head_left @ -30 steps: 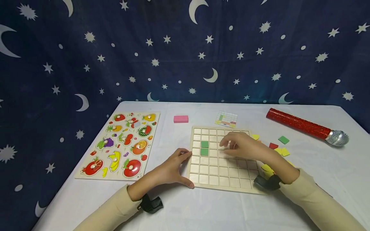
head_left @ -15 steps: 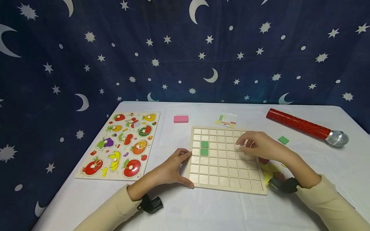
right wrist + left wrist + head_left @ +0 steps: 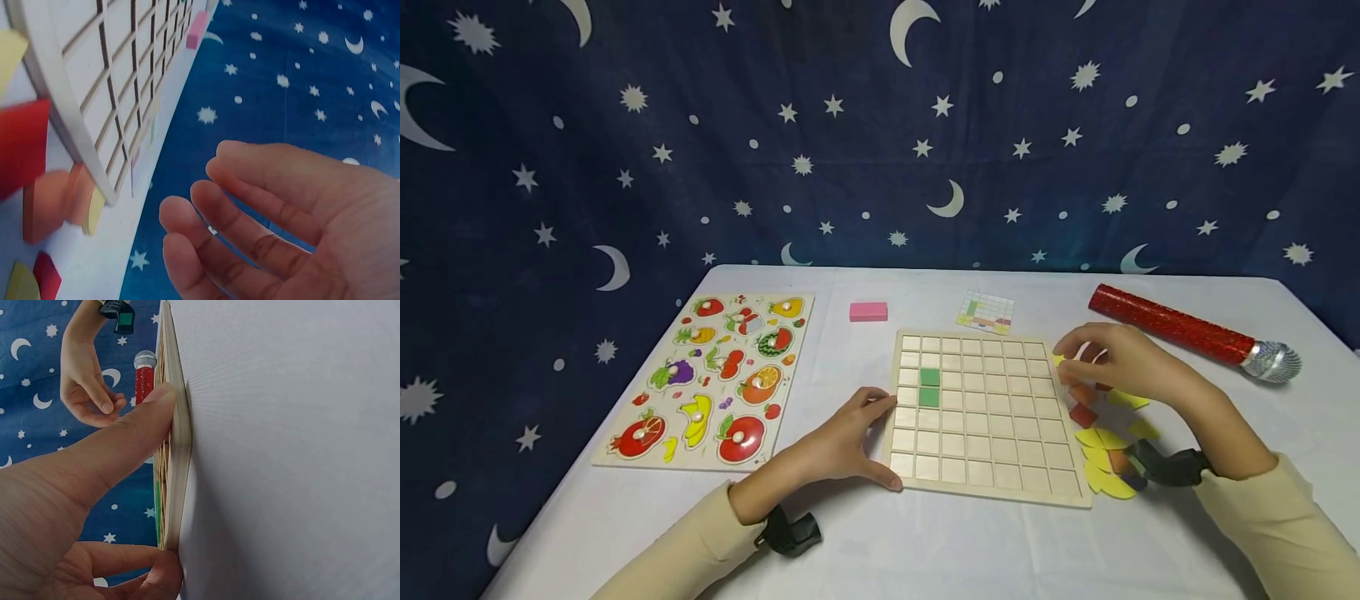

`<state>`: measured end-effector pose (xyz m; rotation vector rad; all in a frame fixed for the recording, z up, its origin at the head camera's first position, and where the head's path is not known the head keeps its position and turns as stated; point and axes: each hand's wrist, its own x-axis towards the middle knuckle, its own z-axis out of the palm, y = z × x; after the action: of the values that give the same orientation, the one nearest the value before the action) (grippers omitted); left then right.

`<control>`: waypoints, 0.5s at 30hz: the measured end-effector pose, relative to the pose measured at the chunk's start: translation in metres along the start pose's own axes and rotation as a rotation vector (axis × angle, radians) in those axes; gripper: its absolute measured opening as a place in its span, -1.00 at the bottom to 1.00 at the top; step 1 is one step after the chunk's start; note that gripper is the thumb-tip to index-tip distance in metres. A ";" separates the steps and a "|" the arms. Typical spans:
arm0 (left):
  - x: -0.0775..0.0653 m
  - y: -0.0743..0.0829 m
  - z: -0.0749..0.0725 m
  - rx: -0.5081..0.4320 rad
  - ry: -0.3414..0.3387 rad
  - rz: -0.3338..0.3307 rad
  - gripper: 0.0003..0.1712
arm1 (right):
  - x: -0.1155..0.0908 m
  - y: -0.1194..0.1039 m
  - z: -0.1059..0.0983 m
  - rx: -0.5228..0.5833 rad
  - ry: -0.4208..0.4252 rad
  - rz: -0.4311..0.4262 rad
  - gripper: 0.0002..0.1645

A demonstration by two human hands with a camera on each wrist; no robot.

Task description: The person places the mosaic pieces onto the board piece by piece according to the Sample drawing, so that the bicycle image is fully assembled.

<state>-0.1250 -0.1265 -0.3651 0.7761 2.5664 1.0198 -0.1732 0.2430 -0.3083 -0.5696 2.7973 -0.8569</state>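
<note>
A square wooden grid board [image 3: 977,417] lies flat on the table, with two green tiles [image 3: 928,387] seated one above the other in its left part. My left hand [image 3: 846,437] holds the board's near left corner, thumb [image 3: 144,425] on the near edge and fingers bent against the left edge. Above the loose pieces off the board's right edge is my right hand [image 3: 1120,358], fingers loosely bent with nothing between them in the right wrist view. Beneath it lie an orange piece [image 3: 1082,393], a red tile [image 3: 1082,415] and several yellow pieces [image 3: 1108,483].
A fruit knob puzzle [image 3: 775,375] lies at the left. Behind the board are a pink block [image 3: 868,312] and a small pattern card [image 3: 985,312]. A red glittery microphone [image 3: 1172,321] lies at the back right. A dark star-print cloth [image 3: 850,167] hangs behind the table.
My right hand has moved right, from over the middle of the board to over the loose pieces. The left hand has stayed at the board's corner.
</note>
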 end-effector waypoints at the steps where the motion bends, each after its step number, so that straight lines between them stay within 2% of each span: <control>1: 0.000 0.000 0.000 0.000 0.000 -0.002 0.21 | 0.000 0.002 -0.001 0.004 -0.002 0.011 -0.62; 9: 0.000 0.000 0.000 -0.008 -0.004 -0.013 0.22 | 0.001 0.022 -0.010 -0.078 0.052 0.036 -0.65; 15: 0.000 0.001 0.000 -0.018 -0.006 -0.017 0.21 | 0.001 0.037 -0.016 -0.082 0.074 0.059 -0.65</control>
<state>-0.1252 -0.1259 -0.3644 0.7504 2.5513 1.0323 -0.1897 0.2785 -0.3162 -0.4737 2.9118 -0.7703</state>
